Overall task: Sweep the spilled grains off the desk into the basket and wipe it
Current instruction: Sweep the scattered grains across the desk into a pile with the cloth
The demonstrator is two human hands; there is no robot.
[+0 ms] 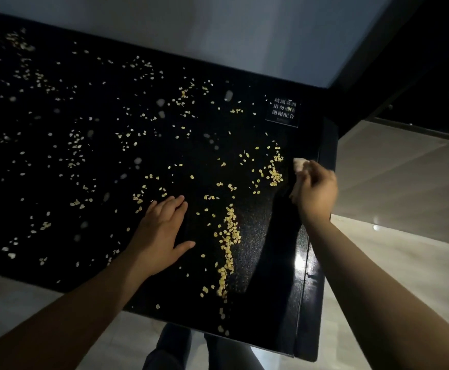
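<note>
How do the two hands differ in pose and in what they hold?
The left hand is flat over the desk with straight fingers; the right hand is curled. The left hand holds nothing; the right hand grips a pale cloth. Both are bare and close to the grains.

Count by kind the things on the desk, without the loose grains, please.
Hands: 2 (left hand, right hand)
Cloth: 1
Sticker: 1
Total: 4
</note>
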